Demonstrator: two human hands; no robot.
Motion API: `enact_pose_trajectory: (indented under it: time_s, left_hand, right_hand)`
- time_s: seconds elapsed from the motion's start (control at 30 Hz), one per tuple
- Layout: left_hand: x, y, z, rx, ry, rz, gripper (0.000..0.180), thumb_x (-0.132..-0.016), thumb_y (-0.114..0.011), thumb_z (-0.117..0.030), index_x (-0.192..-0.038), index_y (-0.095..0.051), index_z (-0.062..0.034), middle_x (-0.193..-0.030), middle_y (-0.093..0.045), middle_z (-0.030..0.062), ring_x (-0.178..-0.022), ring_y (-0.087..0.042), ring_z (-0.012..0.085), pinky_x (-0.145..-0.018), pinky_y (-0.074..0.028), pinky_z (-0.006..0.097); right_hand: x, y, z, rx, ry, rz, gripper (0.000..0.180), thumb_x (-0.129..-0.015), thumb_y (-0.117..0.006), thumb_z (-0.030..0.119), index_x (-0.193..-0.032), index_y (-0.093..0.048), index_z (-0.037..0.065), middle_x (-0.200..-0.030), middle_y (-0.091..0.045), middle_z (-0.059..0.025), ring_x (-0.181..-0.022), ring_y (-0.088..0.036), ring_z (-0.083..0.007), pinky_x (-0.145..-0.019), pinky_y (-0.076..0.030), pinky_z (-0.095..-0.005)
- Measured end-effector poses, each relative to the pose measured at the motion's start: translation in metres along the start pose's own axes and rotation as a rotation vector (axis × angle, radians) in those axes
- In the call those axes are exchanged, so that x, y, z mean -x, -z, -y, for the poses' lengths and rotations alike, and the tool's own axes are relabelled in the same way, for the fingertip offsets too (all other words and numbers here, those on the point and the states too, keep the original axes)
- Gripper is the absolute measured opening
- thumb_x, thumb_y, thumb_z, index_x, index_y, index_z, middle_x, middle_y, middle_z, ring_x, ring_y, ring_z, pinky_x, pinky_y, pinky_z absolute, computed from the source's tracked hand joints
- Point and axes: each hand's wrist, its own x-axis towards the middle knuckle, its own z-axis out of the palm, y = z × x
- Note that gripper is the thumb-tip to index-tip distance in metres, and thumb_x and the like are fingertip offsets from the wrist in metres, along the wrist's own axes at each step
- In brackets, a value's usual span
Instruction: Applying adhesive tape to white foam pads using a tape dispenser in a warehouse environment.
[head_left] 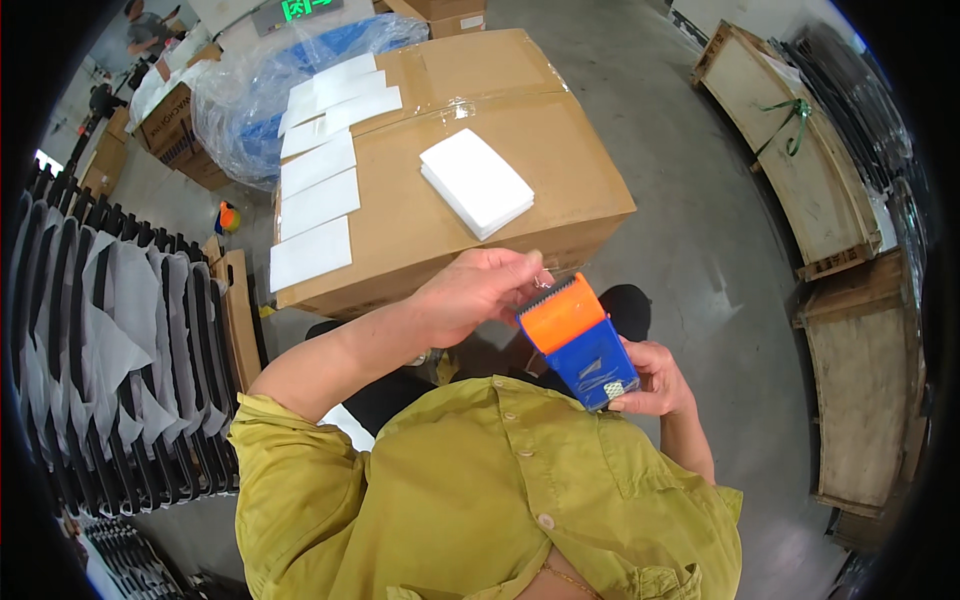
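In front of my chest, my right hand (652, 378) is closed round the lower end of a tape dispenser (590, 345) with an orange top and a blue body. The fingers of my left hand (488, 288) pinch the end of clear tape (543, 282) at the dispenser's dark toothed edge. Beyond my hands stands a large cardboard box (400, 200). A neat stack of white rectangular sheets (478, 180) lies on its top. Several single white sheets (318, 203) line the box's left edge, partly overlapping at the far end and jutting slightly past the side.
To the left stands a rack of black frames (110, 350) interleaved with pale wrapping. Wooden crates (790, 150) line the right side. Clear plastic over something blue (260, 95) lies behind the box. Another orange-and-blue dispenser (228, 217) rests on the floor. A person (148, 32) is far off.
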Motion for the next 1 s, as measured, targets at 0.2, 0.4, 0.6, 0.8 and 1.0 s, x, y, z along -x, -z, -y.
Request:
enact_pose_trajectory:
  time_s: [0.2, 0.4, 0.6, 0.8, 1.0]
  left_hand:
    - [0.008, 0.005, -0.016, -0.379, -0.077, -0.12, 0.039, -0.086, -0.054, -0.036, -0.085, -0.061, 0.0022, -0.075, -0.06, 0.0035, -0.067, -0.054, 0.0118, -0.062, -0.044, 0.026]
    - [0.004, 0.014, 0.001, -0.852, -0.456, -0.39, 0.022, -0.08, -0.06, -0.018, -0.089, -0.062, 0.0023, -0.066, -0.061, 0.0083, -0.057, -0.054, 0.0086, -0.055, -0.044, 0.025]
    - [0.001, 0.02, -0.004, -0.705, -0.298, -0.381, 0.017, -0.078, -0.061, -0.012, -0.088, -0.062, 0.0015, -0.068, -0.061, 0.0066, -0.06, -0.056, 0.0107, -0.056, -0.044, 0.025]
    - [-0.015, 0.026, -0.013, -0.231, -0.257, -0.369, 0.013, -0.078, -0.062, -0.01, -0.08, -0.064, 0.0026, -0.073, -0.061, 0.0047, -0.064, -0.055, 0.0073, -0.056, -0.045, 0.021]
    - [-0.029, 0.036, -0.031, -0.504, -0.228, -0.472, 0.015, -0.078, -0.064, -0.013, -0.083, -0.063, 0.0012, -0.071, -0.06, 0.0021, -0.064, -0.054, 0.0076, -0.058, -0.044, 0.021]
  right_hand:
    - [-0.008, -0.012, 0.0, -0.324, -0.133, -0.081, 0.037, -0.067, -0.071, 0.009, -0.099, -0.059, -0.006, -0.087, -0.063, -0.0084, -0.077, -0.058, -0.0118, -0.07, -0.045, -0.0243]
    - [-0.016, -0.017, 0.0, -0.195, -0.161, -0.137, 0.029, -0.069, -0.071, 0.008, -0.094, -0.06, -0.004, -0.083, -0.063, -0.0056, -0.072, -0.055, -0.0073, -0.064, -0.044, -0.0208]
    - [-0.023, -0.024, 0.014, -0.179, -0.181, -0.178, 0.027, -0.07, -0.072, 0.011, -0.09, -0.06, -0.003, -0.08, -0.062, -0.0039, -0.069, -0.053, -0.006, -0.06, -0.042, -0.0201]
    - [-0.034, -0.025, 0.017, -0.168, -0.19, -0.252, 0.025, -0.071, -0.072, 0.014, -0.085, -0.061, -0.003, -0.075, -0.06, -0.0027, -0.065, -0.052, -0.0068, -0.058, -0.042, -0.0215]
    - [-0.047, -0.027, 0.022, -0.098, -0.224, -0.341, 0.024, -0.073, -0.07, 0.017, -0.083, -0.06, -0.003, -0.073, -0.059, -0.0025, -0.064, -0.051, -0.007, -0.057, -0.042, -0.0222]
